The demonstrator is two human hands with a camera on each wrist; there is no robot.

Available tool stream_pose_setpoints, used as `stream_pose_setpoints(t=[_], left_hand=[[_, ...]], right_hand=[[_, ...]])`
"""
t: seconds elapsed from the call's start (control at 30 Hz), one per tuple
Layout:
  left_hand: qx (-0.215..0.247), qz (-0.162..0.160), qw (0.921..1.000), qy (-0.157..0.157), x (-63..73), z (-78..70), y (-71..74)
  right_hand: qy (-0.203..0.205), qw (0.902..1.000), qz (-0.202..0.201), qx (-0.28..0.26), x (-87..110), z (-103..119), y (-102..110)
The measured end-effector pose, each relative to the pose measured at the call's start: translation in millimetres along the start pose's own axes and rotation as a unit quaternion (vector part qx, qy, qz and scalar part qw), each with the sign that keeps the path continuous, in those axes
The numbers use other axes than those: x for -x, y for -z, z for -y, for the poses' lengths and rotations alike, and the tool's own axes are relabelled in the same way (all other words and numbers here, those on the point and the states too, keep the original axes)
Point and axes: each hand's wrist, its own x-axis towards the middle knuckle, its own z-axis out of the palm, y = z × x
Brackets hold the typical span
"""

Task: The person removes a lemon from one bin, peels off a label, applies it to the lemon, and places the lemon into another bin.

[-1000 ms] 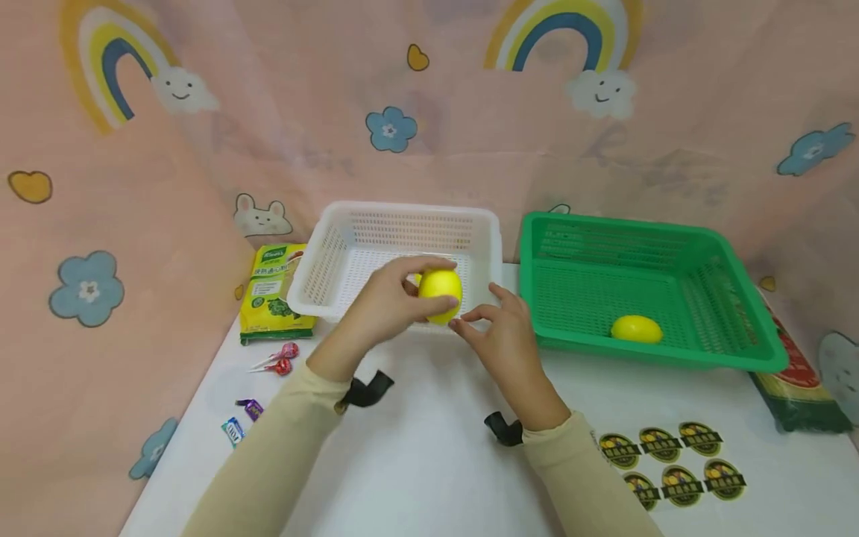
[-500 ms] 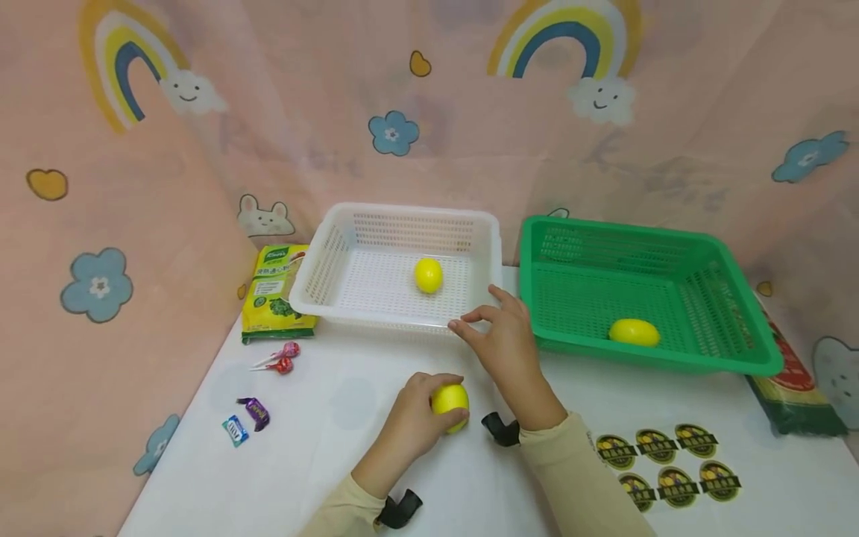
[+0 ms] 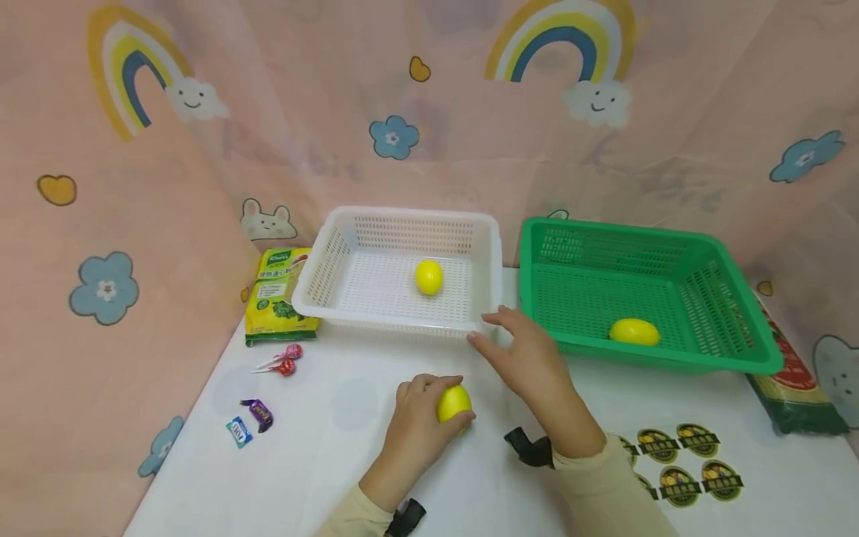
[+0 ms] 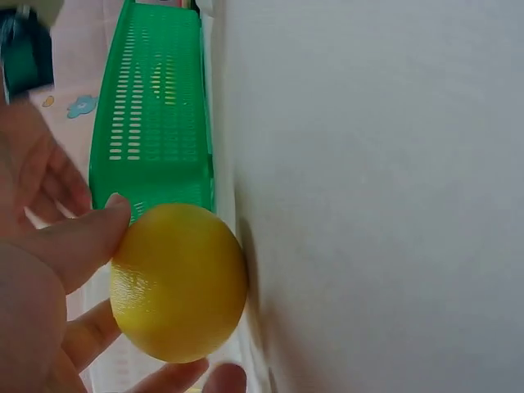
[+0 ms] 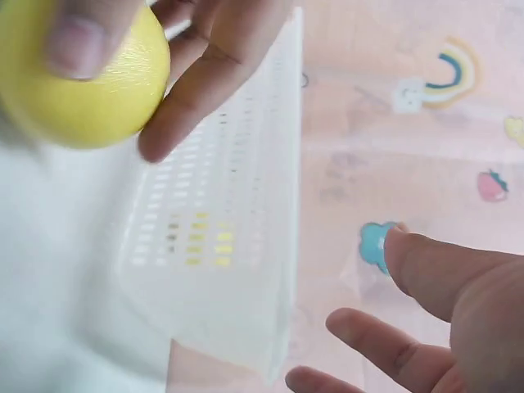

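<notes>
My left hand (image 3: 419, 429) grips a yellow lemon (image 3: 454, 403) low over the white table, in front of the white basket. In the left wrist view, the thumb lies along one side of the lemon (image 4: 180, 282) and the fingers curl round the other. My right hand (image 3: 533, 362) hovers by the near right corner of the white basket (image 3: 396, 322), thumb and fingers spread and holding nothing. A second lemon (image 3: 429, 277) lies inside the white basket. Another lemon (image 3: 634, 332) rests in the green basket (image 3: 651, 358) to the right.
At the left are a yellow Knorr packet (image 3: 278, 298), two lollipops (image 3: 285, 360) and two wrapped candies (image 3: 258, 415). Several round dark stickers (image 3: 679, 485) lie front right. A red and green packet (image 3: 795, 384) sits beside the green basket. A pink patterned cloth (image 3: 456, 149) hangs behind.
My left hand has brought its lemon from over the white basket's front down towards me. My right hand's thumb and forefinger, close together before, have spread, and the hand has shifted slightly right.
</notes>
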Motion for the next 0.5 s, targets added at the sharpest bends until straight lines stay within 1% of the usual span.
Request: stream_pose_setpoints(t=[0.07,0.13,0.2,0.23,0.27,0.3,0.33,0.37,0.4,0.43,0.47,0.5], left_hand=[[-0.024,-0.029,0.9992,-0.017,2.9,-1.5,-0.4],[-0.045,-0.07,0.9955,-0.045,6.4,-5.2,-1.5],[-0.053,-0.108,0.9891,-0.085,11.4,-12.4,-4.7],[-0.053,-0.12,0.9852,-0.11,14.9,-17.0,-8.0],[-0.045,-0.12,0.9821,-0.138,19.0,-22.6,-12.0],[-0.04,-0.105,0.9796,-0.166,23.4,-28.7,-17.0],[-0.036,-0.076,0.9784,-0.189,27.5,-35.0,-23.2],[-0.043,-0.036,0.9771,-0.205,31.6,-41.2,-30.4],[-0.056,0.01,0.9748,-0.216,35.6,-46.8,-38.8],[-0.073,0.056,0.9706,-0.222,38.8,-51.9,-47.8],[-0.093,0.103,0.9652,-0.222,41.1,-56.4,-57.0],[-0.118,0.142,0.9583,-0.218,43.1,-59.4,-66.3]], right_hand=[[-0.012,0.9999,0.005,-0.011,19.3,-12.5,10.8],[-0.029,0.9995,0.011,-0.013,39.9,-30.1,19.6],[-0.064,0.9973,0.028,-0.023,59.9,-52.7,27.8],[-0.089,0.9949,0.039,-0.029,69.2,-64.8,31.2],[-0.117,0.9913,0.048,-0.036,77.9,-77.6,34.4],[-0.147,0.9866,0.056,-0.046,85.7,-90.9,37.0],[-0.174,0.9813,0.061,-0.055,93.4,-103.6,39.5],[-0.197,0.9764,0.06,-0.065,100.9,-115.9,40.6],[-0.214,0.9723,0.057,-0.074,107.7,-125.6,41.4],[-0.226,0.9694,0.051,-0.081,114.7,-134.0,40.9],[-0.232,0.968,0.042,-0.085,121.9,-141.4,38.8],[-0.232,0.9678,0.028,-0.095,129.1,-147.8,35.3]])
